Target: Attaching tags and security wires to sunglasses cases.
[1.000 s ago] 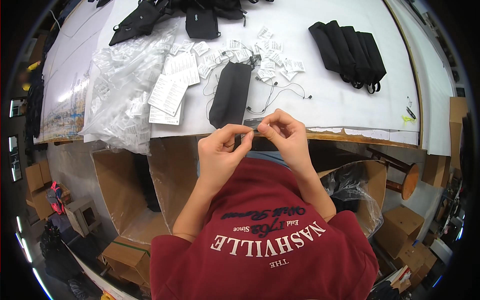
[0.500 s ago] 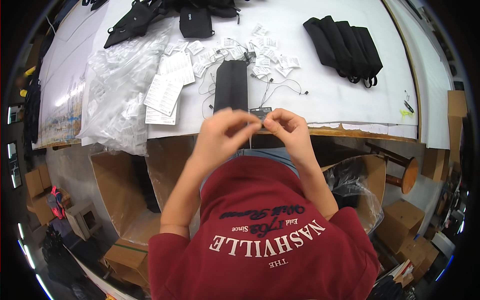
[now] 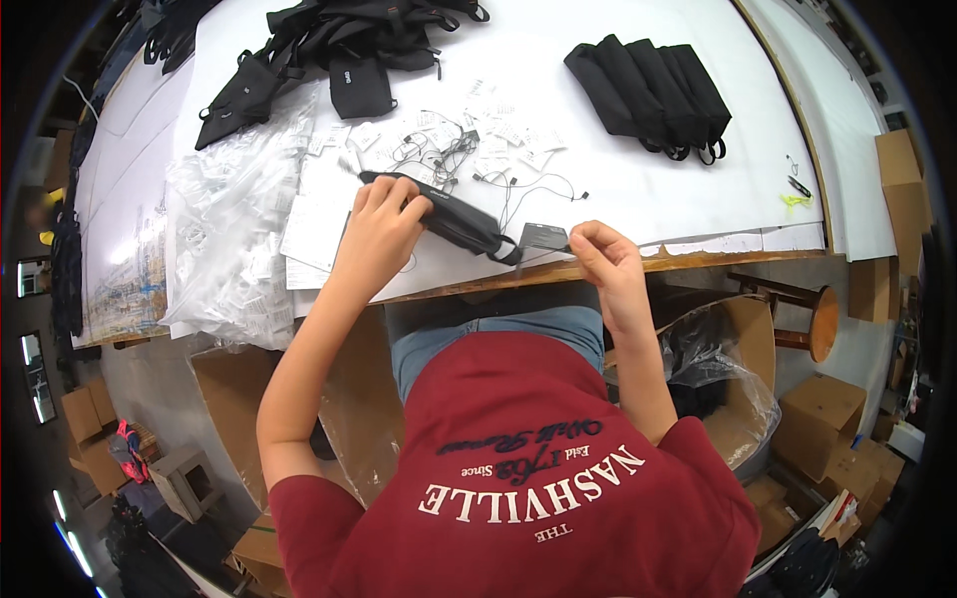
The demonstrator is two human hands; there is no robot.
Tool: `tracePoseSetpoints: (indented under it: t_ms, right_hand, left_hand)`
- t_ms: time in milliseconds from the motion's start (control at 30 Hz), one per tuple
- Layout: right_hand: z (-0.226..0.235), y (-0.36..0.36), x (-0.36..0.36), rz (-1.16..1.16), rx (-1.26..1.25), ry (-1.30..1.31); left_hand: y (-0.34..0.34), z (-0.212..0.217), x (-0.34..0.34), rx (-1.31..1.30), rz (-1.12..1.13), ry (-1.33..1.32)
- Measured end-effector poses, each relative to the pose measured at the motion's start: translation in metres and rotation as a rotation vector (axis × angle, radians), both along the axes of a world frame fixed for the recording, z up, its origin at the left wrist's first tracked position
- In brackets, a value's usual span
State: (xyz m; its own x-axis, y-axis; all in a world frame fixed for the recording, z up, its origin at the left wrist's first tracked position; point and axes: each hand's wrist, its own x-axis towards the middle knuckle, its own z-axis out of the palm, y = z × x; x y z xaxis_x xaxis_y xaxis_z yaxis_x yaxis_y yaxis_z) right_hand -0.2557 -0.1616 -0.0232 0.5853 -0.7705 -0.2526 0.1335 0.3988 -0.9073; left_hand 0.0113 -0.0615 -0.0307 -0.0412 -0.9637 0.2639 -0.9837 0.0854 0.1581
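My left hand (image 3: pixel 381 227) is closed round the far end of a slim black fabric pouch (image 3: pixel 454 217), which lies slantwise above the table's front edge. A loop sticks out at the pouch's near right end. My right hand (image 3: pixel 610 261) pinches a thin dark cord beside a small black hang tag (image 3: pixel 543 236). The tag sits just right of the pouch's loop, close to the table edge. Whether the cord passes through the loop is too small to tell.
Several dark cords (image 3: pixel 449 149) and small white packets (image 3: pixel 503 130) lie beyond the pouch. A clear plastic bag (image 3: pixel 234 219) and printed sheets (image 3: pixel 304 234) are at the left. Stacked black pouches (image 3: pixel 653 95) lie right, with a black pile (image 3: pixel 369 35) at the back.
The pouch was lying upright in front of me; my left hand has taken hold of it and tilted it leftward. My right hand has moved right, away from my left, with the cord.
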Motion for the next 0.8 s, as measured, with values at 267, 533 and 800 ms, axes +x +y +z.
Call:
tracePoseSetpoints:
  t_ms: [267,533,800]
  right_hand:
    - [-0.009,-0.011,-0.005,0.032,-0.051,0.023]
    - [-0.007,-0.011,-0.017,-0.034,-0.068,-0.004]
    - [-0.011,-0.013,-0.029,-0.055,-0.061,-0.014]
  left_hand:
    - [0.009,-0.024,0.012,-0.143,-0.016,0.03]
    - [-0.012,-0.035,0.025,-0.145,-0.028,0.086]
    - [-0.028,-0.02,0.034,-0.122,-0.042,0.083]
